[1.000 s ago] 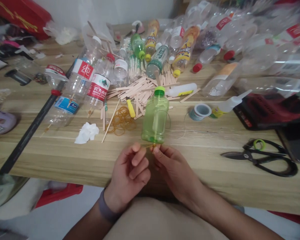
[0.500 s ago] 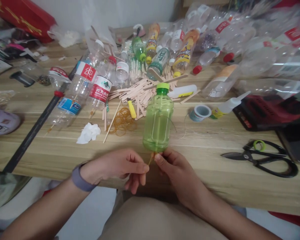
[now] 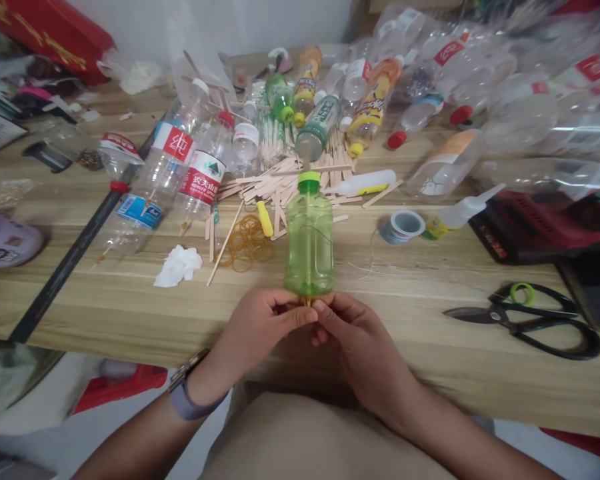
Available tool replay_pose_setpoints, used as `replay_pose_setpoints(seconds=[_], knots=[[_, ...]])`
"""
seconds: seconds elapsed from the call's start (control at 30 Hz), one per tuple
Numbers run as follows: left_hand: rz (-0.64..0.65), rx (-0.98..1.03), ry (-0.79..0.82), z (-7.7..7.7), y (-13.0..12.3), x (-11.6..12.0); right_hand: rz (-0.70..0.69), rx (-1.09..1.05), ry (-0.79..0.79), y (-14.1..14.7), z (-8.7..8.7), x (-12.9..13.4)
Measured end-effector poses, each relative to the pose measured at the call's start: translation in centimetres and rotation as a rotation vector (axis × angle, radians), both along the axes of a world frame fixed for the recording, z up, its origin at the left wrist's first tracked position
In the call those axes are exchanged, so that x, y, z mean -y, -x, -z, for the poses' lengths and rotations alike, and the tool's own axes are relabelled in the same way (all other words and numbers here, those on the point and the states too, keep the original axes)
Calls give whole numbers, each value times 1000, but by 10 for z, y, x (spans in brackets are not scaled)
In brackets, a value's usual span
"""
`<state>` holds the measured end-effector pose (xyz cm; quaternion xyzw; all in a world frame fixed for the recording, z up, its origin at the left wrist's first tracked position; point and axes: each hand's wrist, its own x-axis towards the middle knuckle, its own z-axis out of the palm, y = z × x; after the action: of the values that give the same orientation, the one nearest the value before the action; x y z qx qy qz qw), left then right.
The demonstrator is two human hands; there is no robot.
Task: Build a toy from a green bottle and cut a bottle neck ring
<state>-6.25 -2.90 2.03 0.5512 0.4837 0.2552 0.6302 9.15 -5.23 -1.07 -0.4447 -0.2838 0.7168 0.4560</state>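
Observation:
A clear green plastic bottle [image 3: 309,247] with a bright green cap [image 3: 309,181] stands in front of me, its base toward my body. A pale strip runs lengthwise inside it. From the middle of its base comes a bit of orange rubber band [image 3: 307,302]. My left hand [image 3: 273,321] pinches the band between thumb and forefinger, just below the base. Close against it, my right hand [image 3: 353,333] is closed on the same spot, its thumb tip meeting the left thumb. The fingertips hide most of the band. A dark thread [image 3: 313,230] shows across the bottle.
Rubber bands [image 3: 250,243], a yellow-handled tool [image 3: 265,219] and craft sticks [image 3: 280,180] lie beyond my hands. At right are black scissors [image 3: 525,320], a thread spool [image 3: 403,228] and a glue bottle [image 3: 460,213]. Several bottles [image 3: 167,167] stand left; crumpled tissue [image 3: 179,265] lies nearer.
My left hand has moved right and up, from pulling the band below the base to meeting my right hand. The bottle has shifted slightly left and straightened; the crossed sticks at its cap no longer show clearly.

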Motion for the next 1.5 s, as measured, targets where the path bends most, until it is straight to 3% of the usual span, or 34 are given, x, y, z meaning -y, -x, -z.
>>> replay_pose_setpoints(seconds=[0.33,0.6,0.73,0.9,1.07,1.13,1.2,1.27,1.37,1.5], knots=[[-143,222,106,6,-14,10,-15,-58,162,-4,-9,-4],[-298,326,204,9,-17,17,-180,-284,339,-6,-13,-3],[-433,377,276,13,-21,22,-141,-387,358,-4,-16,1],[-604,347,256,13,-24,26,-7,-401,352,-4,-14,3],[-609,339,315,10,-26,31,89,-499,370,-8,-11,-4],[-596,368,356,10,-27,31,49,-565,349,-10,-11,-7],[-581,404,402,9,-27,32,-86,-597,313,-12,-11,-9],[-575,434,435,9,-27,33,-247,-499,285,-16,-10,-12],[-574,451,456,10,-27,34,-383,-137,263,-23,-9,-18],[-564,437,460,11,-28,36,-562,318,13,-36,-12,-28]])
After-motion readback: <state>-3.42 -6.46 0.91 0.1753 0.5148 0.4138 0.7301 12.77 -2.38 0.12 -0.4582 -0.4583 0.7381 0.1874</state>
